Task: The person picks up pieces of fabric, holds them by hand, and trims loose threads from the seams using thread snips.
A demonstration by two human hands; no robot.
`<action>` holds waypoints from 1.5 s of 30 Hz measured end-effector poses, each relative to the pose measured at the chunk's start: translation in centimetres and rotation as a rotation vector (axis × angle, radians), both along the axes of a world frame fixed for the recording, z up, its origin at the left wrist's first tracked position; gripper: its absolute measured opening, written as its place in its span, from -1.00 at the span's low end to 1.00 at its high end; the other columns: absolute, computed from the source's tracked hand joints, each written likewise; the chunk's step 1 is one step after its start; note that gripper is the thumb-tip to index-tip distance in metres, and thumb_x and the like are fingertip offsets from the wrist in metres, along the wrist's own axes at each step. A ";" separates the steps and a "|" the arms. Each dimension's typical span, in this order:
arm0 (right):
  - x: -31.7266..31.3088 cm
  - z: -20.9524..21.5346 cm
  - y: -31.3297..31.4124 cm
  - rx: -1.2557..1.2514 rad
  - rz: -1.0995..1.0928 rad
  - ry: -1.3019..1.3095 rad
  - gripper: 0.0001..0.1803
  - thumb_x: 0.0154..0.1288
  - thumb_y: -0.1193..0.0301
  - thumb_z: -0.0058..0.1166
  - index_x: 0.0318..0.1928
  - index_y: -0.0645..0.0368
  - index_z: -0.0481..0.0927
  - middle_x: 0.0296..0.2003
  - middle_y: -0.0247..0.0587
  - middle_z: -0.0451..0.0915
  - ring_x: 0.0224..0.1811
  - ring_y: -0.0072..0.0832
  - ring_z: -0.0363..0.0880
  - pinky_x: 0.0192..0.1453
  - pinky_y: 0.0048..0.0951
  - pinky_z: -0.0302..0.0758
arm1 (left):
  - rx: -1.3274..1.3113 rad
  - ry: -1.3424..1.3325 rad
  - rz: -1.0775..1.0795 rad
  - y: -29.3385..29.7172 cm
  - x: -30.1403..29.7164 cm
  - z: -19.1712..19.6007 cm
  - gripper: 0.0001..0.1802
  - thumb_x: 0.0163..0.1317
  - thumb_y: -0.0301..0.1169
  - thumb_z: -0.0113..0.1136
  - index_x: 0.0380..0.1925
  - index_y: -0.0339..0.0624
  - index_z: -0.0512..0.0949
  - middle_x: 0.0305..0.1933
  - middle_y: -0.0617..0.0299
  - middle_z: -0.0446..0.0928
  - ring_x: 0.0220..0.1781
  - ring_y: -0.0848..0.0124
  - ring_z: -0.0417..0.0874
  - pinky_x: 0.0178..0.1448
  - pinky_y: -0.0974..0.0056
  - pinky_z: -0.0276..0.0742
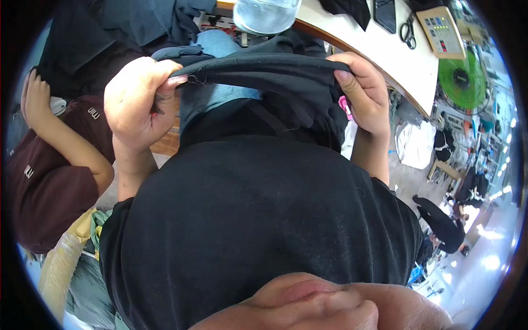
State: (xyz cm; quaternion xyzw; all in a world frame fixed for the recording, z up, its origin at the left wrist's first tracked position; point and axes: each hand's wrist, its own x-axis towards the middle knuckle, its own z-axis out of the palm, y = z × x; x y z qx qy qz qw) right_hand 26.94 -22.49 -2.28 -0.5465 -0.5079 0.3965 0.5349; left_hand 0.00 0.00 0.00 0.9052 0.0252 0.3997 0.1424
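Note:
A dark piece of fabric [264, 69] is stretched between my two hands, above my lap. My left hand [140, 93] pinches one end of its edge, where a few loose threads hang near the thumb. At the other end my right hand [363, 91] grips the edge between thumb and fingers. The upper edge runs nearly straight from hand to hand, while the lower part sags in folds. Blue denim cloth [228, 91] shows beneath and behind the fabric.
A pale worktable [374, 55] at the far right bears a phone [385, 15], black scissors [407, 33] and a control panel [441, 33]. Beside it is a green fan [462, 80]. On the left sits a co-worker in a maroon shirt [49, 192], near dark cloth [82, 44].

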 end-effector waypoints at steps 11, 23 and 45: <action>3.3 -3.3 -7.2 0.115 -0.759 0.753 -0.57 0.45 0.31 -0.08 0.13 0.41 0.49 0.02 0.08 0.61 0.03 -0.27 0.65 0.15 -0.31 0.60 | -0.798 -0.288 -0.375 5.6 -7.9 1.3 -0.85 0.20 -0.59 0.16 -0.21 -0.31 0.54 -0.30 0.14 0.59 -0.34 0.39 0.61 -0.14 0.35 0.57; 8.7 -14.3 -16.9 0.026 -1.288 0.943 -0.61 0.52 0.31 -0.20 0.12 0.33 0.51 0.07 0.04 0.60 0.13 -0.12 0.58 0.35 -0.08 0.42 | -0.681 0.467 -0.344 3.4 -3.1 2.8 -0.57 0.15 -0.48 0.32 0.04 -0.29 0.52 -0.37 0.27 0.49 -0.34 0.53 0.49 -0.19 0.44 0.47; 11.0 18.3 -36.3 0.859 -2.162 -0.824 -0.73 0.32 0.49 0.01 -0.05 0.41 0.40 -0.14 0.12 0.55 -0.31 -0.14 0.60 -0.12 -0.16 0.64 | -0.460 0.769 -0.241 -0.9 5.5 0.0 -0.64 0.22 -0.62 0.23 0.05 -0.29 0.58 -0.41 0.15 0.56 -0.52 0.55 0.29 -0.40 0.45 0.23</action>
